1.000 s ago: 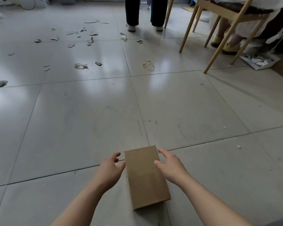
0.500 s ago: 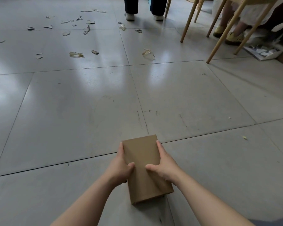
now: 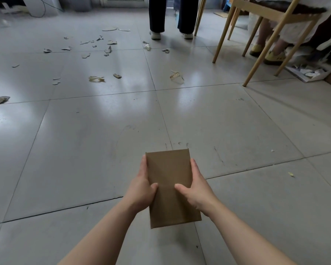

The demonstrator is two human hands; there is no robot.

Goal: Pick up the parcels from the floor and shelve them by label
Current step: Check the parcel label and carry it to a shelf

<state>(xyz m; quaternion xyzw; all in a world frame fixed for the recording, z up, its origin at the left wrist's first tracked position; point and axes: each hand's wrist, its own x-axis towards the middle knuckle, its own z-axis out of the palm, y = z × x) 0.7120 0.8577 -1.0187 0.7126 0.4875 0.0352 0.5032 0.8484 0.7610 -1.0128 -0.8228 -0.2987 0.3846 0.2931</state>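
Note:
A plain brown cardboard parcel (image 3: 170,175) is held just above the grey tiled floor (image 3: 84,150), low in the middle of the view. My left hand (image 3: 141,190) grips its left long edge, thumb on top. My right hand (image 3: 194,190) grips the right long edge the same way. The top face that shows is bare brown card with no label. A faint shadow lies on the tile under its near end.
A person's legs (image 3: 172,16) stand at the far middle. A wooden chair (image 3: 266,35) with a seated person's feet (image 3: 271,55) under it fills the far right. Torn paper and tape scraps (image 3: 96,79) litter the far left floor. A white tray (image 3: 310,73) lies by the chair.
My hands went from open beside the parcel to closed on its two long edges. The parcel has come up off the floor, and more of the room's far end shows.

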